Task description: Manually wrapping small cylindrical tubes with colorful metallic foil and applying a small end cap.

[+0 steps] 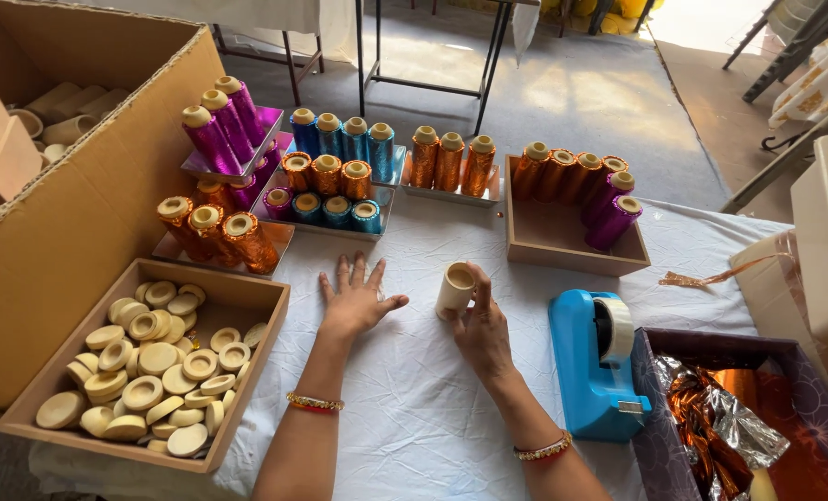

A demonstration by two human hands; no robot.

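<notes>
Cream-coloured plain spool (455, 289) was gripped in the right hand (482, 336), fingers curled around its lower side, the spool tilted with its open end facing up and toward the camera, resting on or just above the white cloth (414, 408) near the middle of the table. Left hand (356, 301) was laid flat on the cloth just beside it, fingers spread and released, nothing held. Foil-wrapped spools were stacked on small trays behind the hands: purple ones (224, 125), blue ones (342, 134), copper ones (219, 232), with more copper and purple in a wooden box (572, 243) to the right. Wooden tray (247, 295) of cream round caps (149, 371) was seen at the left, a large cardboard box (98, 176) above it. Blue tape dispenser (595, 366) sat close by the right wrist, a box of crumpled copper foil (711, 417) beyond it. Risks were judged as follows: the spool was held by fingertips only and on a slant, so it could be dropped and rolled across the cloth toward the trays. Stacked trays looked unsteady, and the copper stack near the left fingers could be knocked by a careless reach. Dispenser's cutting edge was near the right forearm, so a sleeve-less wrist could be scraped on a sideways pull. Cloth was wrinkled, so anything set upright could be tipped.
</notes>
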